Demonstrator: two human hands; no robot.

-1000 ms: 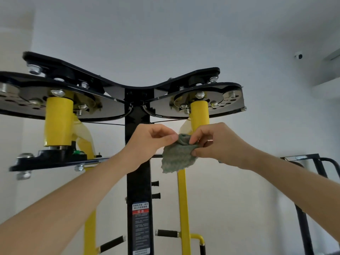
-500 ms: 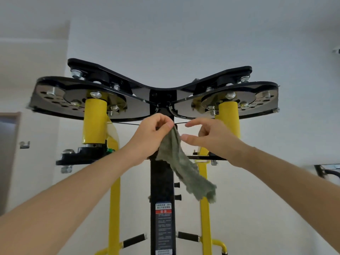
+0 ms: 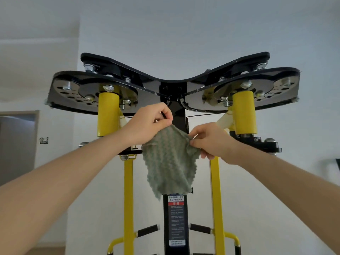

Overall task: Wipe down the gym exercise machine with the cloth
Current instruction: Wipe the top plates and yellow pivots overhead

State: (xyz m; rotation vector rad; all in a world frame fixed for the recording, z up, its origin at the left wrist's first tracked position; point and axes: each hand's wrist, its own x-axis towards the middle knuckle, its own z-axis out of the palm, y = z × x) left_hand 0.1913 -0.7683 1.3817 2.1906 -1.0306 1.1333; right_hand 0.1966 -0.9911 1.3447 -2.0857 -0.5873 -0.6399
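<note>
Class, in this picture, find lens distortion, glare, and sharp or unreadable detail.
Head view: wide-angle stretch swells the left forearm; soft light, no hard shadows; the glossy black plate carries pale reflections; the green waffle-weave cloth is sharp; small print on the black warning label is unreadable.

Both arms reach upward, left hand (image 3: 149,124) and right hand (image 3: 213,142) each pinching the cloth (image 3: 168,162).

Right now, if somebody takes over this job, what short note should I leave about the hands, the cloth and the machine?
Left hand: pinches the top edge of the green ribbed microfibre cloth.
Right hand: pinches its right edge.
Cloth: hangs spread before the black centre post of the black-and-yellow gym machine.
Done: cloth is unfolded.
Left: wipe the machine; which parts are already wiped cannot be told.
</note>
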